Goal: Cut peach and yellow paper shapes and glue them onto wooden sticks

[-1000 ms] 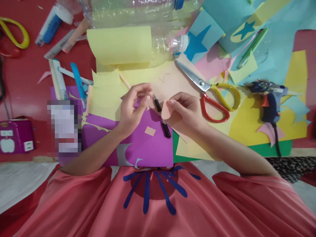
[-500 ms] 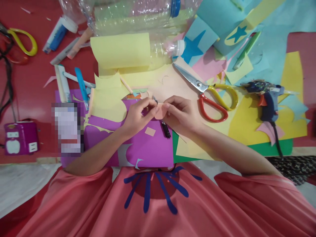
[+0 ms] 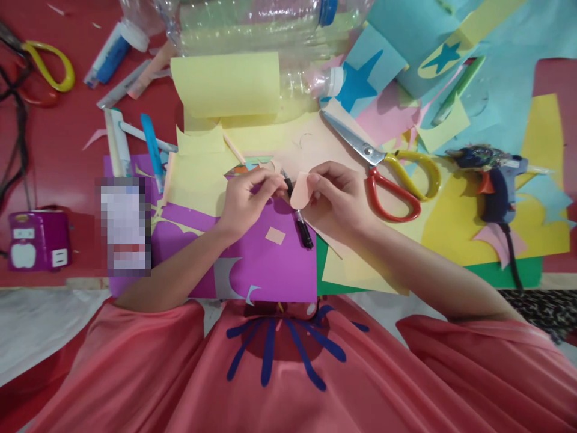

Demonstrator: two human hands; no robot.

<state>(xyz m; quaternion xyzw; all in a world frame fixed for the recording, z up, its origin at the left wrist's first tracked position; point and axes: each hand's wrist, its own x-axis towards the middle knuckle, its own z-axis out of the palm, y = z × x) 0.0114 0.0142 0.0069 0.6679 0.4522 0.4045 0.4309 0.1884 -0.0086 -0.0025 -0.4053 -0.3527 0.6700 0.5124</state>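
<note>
My right hand pinches a small peach paper cut-out with a rounded top, held just above the table. My left hand is closed in a pinch close beside it, fingertips nearly touching the cut-out; what it holds is too small to make out. A black pen lies under and between both hands on the purple paper sheet. A tiny peach rectangle rests on that purple sheet.
Red-and-yellow scissors lie right of my hands. A blue glue gun sits farther right on yellow paper. A clear plastic bottle and a yellow paper roll lie behind. Pens and markers lie left, with a purple power strip.
My left hand came in from the left toward the peach cut-out and stays pinched beside it. My right hand shifted slightly, keeping the cut-out.
</note>
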